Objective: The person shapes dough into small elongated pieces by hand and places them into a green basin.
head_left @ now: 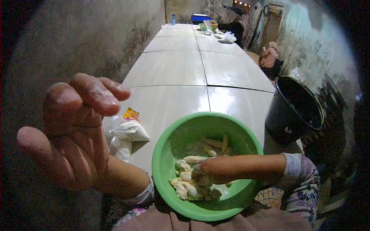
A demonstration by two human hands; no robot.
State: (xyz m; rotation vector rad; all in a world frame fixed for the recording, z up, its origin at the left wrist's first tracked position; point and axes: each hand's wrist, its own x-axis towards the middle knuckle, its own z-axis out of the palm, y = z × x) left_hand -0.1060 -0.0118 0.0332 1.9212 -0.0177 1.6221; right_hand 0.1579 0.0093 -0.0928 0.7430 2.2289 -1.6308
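My left hand (83, 131) is raised at the left, close to the camera. Its fingers are apart and slightly bent, with whitish residue on them and nothing held. A green basin (162, 154) rests at the table's near edge, against my lap. Inside it, my right hand (210, 171) reaches down with its fingers curled into pale, lumpy dough (181, 188); the fingertips are partly hidden. Several finger-shaped dough pieces (210, 150) lie toward the basin's far side. White flour dusts the basin's inner wall.
Left of the basin are plastic bags of white powder (129, 131) and a yellow packet (132, 114). A black bucket (289, 111) stands at the right. Down the long white tiled table (165, 67), a person (233, 29) is near bowls and bags. Another person (271, 57) crouches by the wall.
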